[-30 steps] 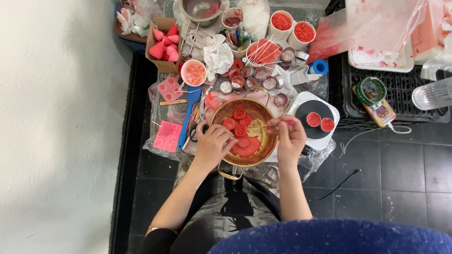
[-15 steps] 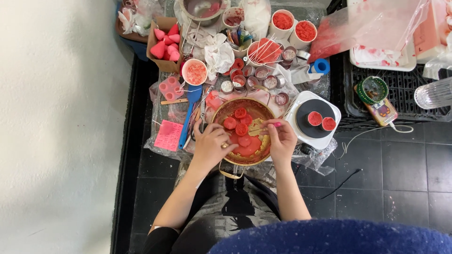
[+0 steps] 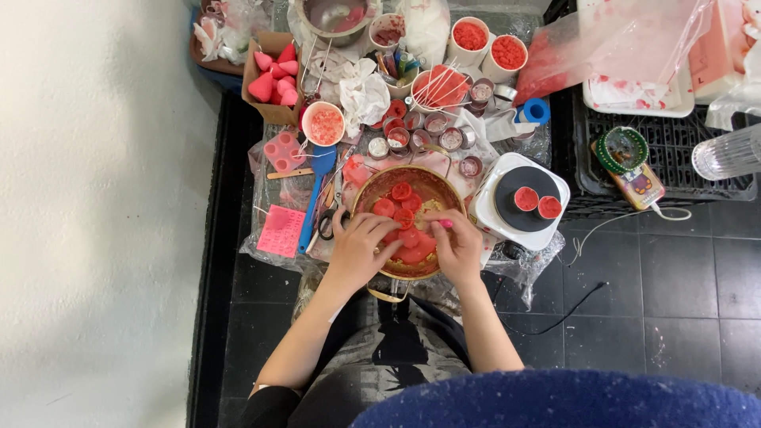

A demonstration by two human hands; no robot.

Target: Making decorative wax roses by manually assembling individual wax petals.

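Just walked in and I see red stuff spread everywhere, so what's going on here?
A person seated on the dark tiled floor has both hands in a round brass-coloured bowl of red moulded pieces. The left hand rests over the bowl's near-left rim, and the right hand pinches something small above the pieces. Beside the bowl, a white hot plate carries two red cups. A blue spatula, small tins and cups of red bits surround them.

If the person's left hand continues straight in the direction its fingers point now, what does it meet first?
The left hand points up and right into the brass bowl. It would probably meet first the red wax pieces inside, just ahead of its fingertips, though depth is hard to judge from above.
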